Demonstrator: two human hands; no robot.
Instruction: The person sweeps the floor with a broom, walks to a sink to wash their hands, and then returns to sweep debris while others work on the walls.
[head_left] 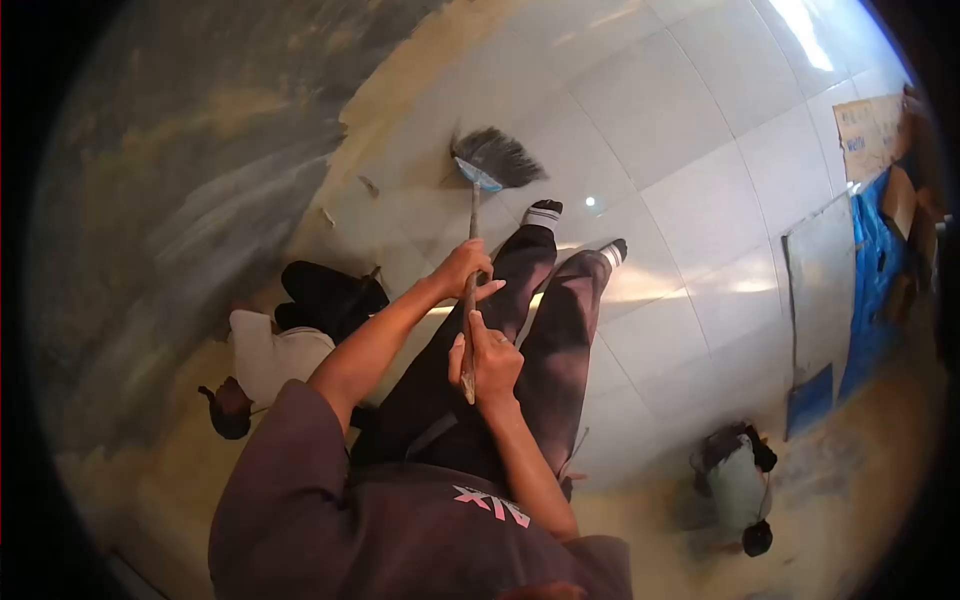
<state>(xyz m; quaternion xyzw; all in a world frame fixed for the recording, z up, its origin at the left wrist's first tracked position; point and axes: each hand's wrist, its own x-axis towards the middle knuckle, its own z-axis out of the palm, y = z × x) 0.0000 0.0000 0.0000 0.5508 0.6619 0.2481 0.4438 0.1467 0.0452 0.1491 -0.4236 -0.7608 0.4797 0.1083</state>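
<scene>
Fisheye view from the head, looking down the person's own body to the floor. Both hands hold a broom (pixel 478 215) by its thin handle. Left hand (pixel 462 268) sits higher up the stick toward the bristles, fingers wrapped round it, index finger loosely out. Right hand (pixel 484 362) closes round the handle end nearest the body, thumb along the stick. Both closed on the handle, one just behind the other, not touching.

Broom head (pixel 497 160): dark fanned bristles with a light blue collar, resting on the white tiled floor (pixel 690 215) just ahead of the feet. Handle runs from the bristles back to the hands, roughly in line with the legs.

Person wears dark trousers (pixel 520 340), white socks with dark toes (pixel 543 212), dark top with pink lettering.

Left of the broom, two small bits of debris (pixel 368 185) lie on the tiles near the edge of a rough grey-brown surface (pixel 200 150).

Another person in a white top (pixel 270 360) is low down at left, close to the left arm. A third person (pixel 738 485) is at lower right, well apart. A board (pixel 820 300) leans against blue sheeting (pixel 872 280) at right.
</scene>
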